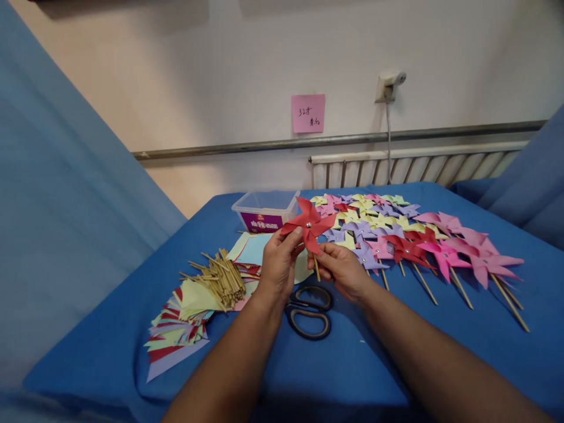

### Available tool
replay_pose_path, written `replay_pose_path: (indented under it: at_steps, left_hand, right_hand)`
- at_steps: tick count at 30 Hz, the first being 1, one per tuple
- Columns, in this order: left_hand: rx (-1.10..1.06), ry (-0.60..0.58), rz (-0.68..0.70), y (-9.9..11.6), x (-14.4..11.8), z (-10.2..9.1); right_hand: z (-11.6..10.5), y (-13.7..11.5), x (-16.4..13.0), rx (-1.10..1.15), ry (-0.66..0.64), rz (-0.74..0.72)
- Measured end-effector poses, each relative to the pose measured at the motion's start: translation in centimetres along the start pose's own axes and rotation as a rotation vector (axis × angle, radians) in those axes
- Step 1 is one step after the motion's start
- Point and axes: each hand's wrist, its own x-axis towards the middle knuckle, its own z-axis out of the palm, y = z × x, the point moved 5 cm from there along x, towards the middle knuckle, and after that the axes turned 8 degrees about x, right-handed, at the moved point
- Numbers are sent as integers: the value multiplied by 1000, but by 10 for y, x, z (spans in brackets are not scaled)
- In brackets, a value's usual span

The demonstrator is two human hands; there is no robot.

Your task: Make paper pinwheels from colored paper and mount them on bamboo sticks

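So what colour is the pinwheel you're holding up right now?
Red, with a small silver pin at its centre; the pinwheel shows clearly in the head view, on a wooden stick.

The red pinwheel (309, 224) held up at the centre looks like matt paper, with a small shiny metal pin at its hub and a thin, pale wooden stick below. The finished pinwheels (396, 235) lying to the right are the same matt paper on bare wooden sticks. At near left, the cut sheets (176, 329) are flat matt paper, and the stick bundle (220, 279) is rough-looking light wood. The scissors (311, 311) have glossy black plastic handles. The far box (265, 208) is clear, smooth plastic. The table cover (352, 364) is matt blue cloth.
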Motion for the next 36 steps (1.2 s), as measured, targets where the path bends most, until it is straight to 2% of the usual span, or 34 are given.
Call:
replay_pose_path:
  at_steps: [6, 11, 15, 17, 22, 28, 32, 36]
  left_hand:
    - [6, 21, -5, 1, -1, 2]
    - [23, -42, -51, 2, -5, 7]
    - [37, -10, -62, 1, -5, 5]
    - [23, -1, -64, 0, -4, 3]
    - [-82, 17, -56, -3, 1, 0]
    - [-163, -76, -227, -15, -3, 8]
    - [-200, -122, -344, -23, -7, 12]
    - [-226, -113, -361, -26, -8, 13]
  right_hand:
    - [7, 5, -2, -36, -39, 52]
    - [8, 10, -3, -43, -61, 63]
    - [8, 12, -3, -29, -95, 69]
    - [6, 12, -2, -53, -65, 69]
    - [-4, 0, 2, 32, 63, -99]
    - [-13, -7, 6, 54, 143, -238]
    - [-15, -11, 6, 15, 179, -296]
    - [-15, -14, 5, 35, 200, -297]
